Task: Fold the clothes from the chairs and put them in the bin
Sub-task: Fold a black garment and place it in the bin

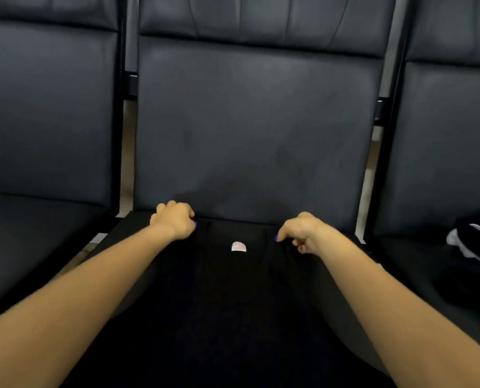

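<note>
Black garment (227, 298) spread flat on the middle chair (250, 135), far edge near the backrest, white label (238, 246) facing up between the hands. Left hand (175, 219) curled, pinching the far edge at its left. Right hand (300, 232) curled, pinching the same edge at its right. Black-and-white clothes (474, 242) heaped on the right chair.

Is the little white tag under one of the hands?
No, the white tag lies bare on the black garment, between the left hand and the right hand.
</note>
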A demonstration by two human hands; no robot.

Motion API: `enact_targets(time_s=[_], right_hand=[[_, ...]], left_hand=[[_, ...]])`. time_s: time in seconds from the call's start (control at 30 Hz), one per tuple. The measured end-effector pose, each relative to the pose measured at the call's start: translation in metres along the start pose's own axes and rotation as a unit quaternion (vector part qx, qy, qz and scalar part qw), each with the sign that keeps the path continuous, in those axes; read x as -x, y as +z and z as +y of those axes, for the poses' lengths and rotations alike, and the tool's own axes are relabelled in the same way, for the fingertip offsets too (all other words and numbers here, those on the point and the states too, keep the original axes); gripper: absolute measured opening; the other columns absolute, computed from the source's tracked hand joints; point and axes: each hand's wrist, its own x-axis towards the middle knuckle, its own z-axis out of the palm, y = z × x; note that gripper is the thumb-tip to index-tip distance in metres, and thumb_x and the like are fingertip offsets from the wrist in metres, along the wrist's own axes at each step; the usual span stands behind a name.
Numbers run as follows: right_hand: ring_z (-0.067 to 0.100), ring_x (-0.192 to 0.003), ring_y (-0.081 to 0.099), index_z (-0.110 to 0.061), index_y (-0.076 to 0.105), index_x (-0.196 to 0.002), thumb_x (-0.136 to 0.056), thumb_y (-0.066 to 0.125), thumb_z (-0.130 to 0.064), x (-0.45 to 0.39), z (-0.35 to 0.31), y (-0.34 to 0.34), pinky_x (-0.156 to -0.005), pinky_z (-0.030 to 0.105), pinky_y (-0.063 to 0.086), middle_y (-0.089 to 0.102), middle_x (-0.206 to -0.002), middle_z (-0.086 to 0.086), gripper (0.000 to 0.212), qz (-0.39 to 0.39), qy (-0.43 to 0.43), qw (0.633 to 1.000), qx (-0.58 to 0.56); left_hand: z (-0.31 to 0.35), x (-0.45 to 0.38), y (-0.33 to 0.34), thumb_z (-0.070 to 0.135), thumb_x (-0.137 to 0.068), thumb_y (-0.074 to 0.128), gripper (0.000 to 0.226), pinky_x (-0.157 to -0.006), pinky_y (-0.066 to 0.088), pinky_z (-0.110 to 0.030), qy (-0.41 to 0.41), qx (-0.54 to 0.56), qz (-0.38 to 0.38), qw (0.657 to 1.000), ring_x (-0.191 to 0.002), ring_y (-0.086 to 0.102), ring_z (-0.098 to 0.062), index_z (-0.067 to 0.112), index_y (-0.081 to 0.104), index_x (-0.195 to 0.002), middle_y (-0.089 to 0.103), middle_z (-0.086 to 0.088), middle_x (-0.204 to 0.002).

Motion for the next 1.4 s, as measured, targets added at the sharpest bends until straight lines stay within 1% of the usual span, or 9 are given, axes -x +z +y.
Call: enact_targets(time_s=[0.1,0.17,0.3,0.47,0.67,0.77,0.97,1.23,1.4], right_hand=[[0.010,-0.043,0.030,-0.009,0.047,-0.073,-0.086,0.064,-0.003,-0.011,-0.007,-0.015,-0.032,0.015,0.024,0.036,-0.059,0.004,0.022,-0.050,0.047,0.996,0.053],[0.007,-0.027,0.027,-0.008,0.051,-0.072,-0.090,0.062,-0.003,-0.017,-0.011,-0.017,-0.028,0.012,0.024,0.035,-0.041,0.001,0.021,-0.072,0.077,0.993,0.051],[0.015,-0.036,0.049,0.000,0.058,-0.077,-0.085,0.063,0.008,-0.039,-0.013,-0.017,-0.035,0.019,0.043,0.053,-0.046,0.011,0.013,0.052,0.011,0.998,-0.043],[0.033,-0.070,0.071,-0.001,0.056,-0.098,-0.087,0.064,0.005,-0.037,-0.011,-0.012,-0.070,0.037,0.060,0.065,-0.076,0.015,0.015,0.109,-0.041,0.977,-0.180],[0.027,-0.063,0.067,-0.005,0.056,-0.082,-0.085,0.062,0.011,0.010,-0.014,-0.044,-0.057,0.029,0.060,0.064,-0.084,0.016,0.017,0.065,-0.123,0.955,-0.262],[0.022,-0.053,0.066,0.000,0.057,-0.078,-0.084,0.060,0.013,0.060,-0.024,-0.071,-0.053,0.027,0.059,0.062,-0.078,0.016,0.015,0.031,-0.170,0.940,-0.294],[0.028,-0.067,0.071,0.003,0.061,-0.088,-0.086,0.061,0.009,0.185,-0.027,-0.120,-0.060,0.029,0.060,0.064,-0.087,0.019,0.007,-0.009,-0.217,0.937,-0.274],[0.030,-0.083,0.073,-0.001,0.062,-0.100,-0.088,0.061,0.001,0.330,0.015,-0.135,-0.066,0.029,0.060,0.065,-0.101,0.018,0.012,-0.049,-0.250,0.942,-0.220],[0.025,-0.081,0.073,-0.004,0.065,-0.088,-0.084,0.066,-0.004,0.385,0.060,-0.118,-0.067,0.030,0.060,0.070,-0.082,0.011,0.004,-0.096,-0.233,0.955,-0.156]], left_hand=[[0.002,-0.010,-0.022,0.018,-0.095,0.058,0.018,-0.053,0.037,-0.026,0.000,0.038,-0.148,0.988,-0.066,0.047,-0.017,0.010,0.055,-0.111,0.050,-0.007,-0.078],[0.001,-0.015,-0.030,0.018,-0.096,0.056,0.011,-0.049,0.028,-0.023,-0.002,0.011,-0.179,0.984,-0.059,0.037,-0.015,0.012,0.048,-0.100,0.041,-0.006,-0.070],[-0.003,-0.033,-0.027,0.012,-0.095,0.057,0.018,-0.047,0.035,-0.026,0.016,0.043,-0.042,0.998,-0.053,0.043,-0.018,0.012,0.043,-0.083,0.048,-0.008,-0.073],[-0.008,-0.038,-0.016,0.013,-0.093,0.058,0.009,-0.077,0.053,-0.035,-0.024,0.147,0.091,0.985,-0.052,0.062,-0.019,0.018,0.054,-0.087,0.064,-0.007,-0.065],[-0.001,-0.004,-0.074,-0.001,-0.086,0.067,0.009,-0.033,0.047,-0.022,-0.029,0.313,0.071,0.946,-0.033,0.058,-0.013,0.004,0.061,-0.091,0.062,-0.014,-0.059],[0.001,0.032,-0.121,-0.012,-0.085,0.062,0.010,-0.043,0.055,-0.025,0.002,0.371,0.038,0.928,-0.039,0.063,-0.017,-0.004,0.058,-0.090,0.062,-0.023,-0.067],[0.008,0.150,-0.203,-0.013,-0.086,0.057,0.010,-0.054,0.058,-0.023,0.072,0.377,0.018,0.923,-0.052,0.068,-0.016,-0.007,0.060,-0.094,0.064,-0.022,-0.080],[-0.001,0.297,-0.238,-0.012,-0.083,0.059,0.009,-0.057,0.057,-0.020,0.134,0.402,0.037,0.905,-0.059,0.070,-0.015,-0.003,0.062,-0.082,0.068,-0.012,-0.063],[-0.034,0.367,-0.211,0.027,-0.028,0.094,0.047,-0.061,0.058,-0.023,0.124,0.427,-0.018,0.896,-0.070,0.073,-0.024,0.007,0.073,-0.065,0.071,-0.023,-0.077]])
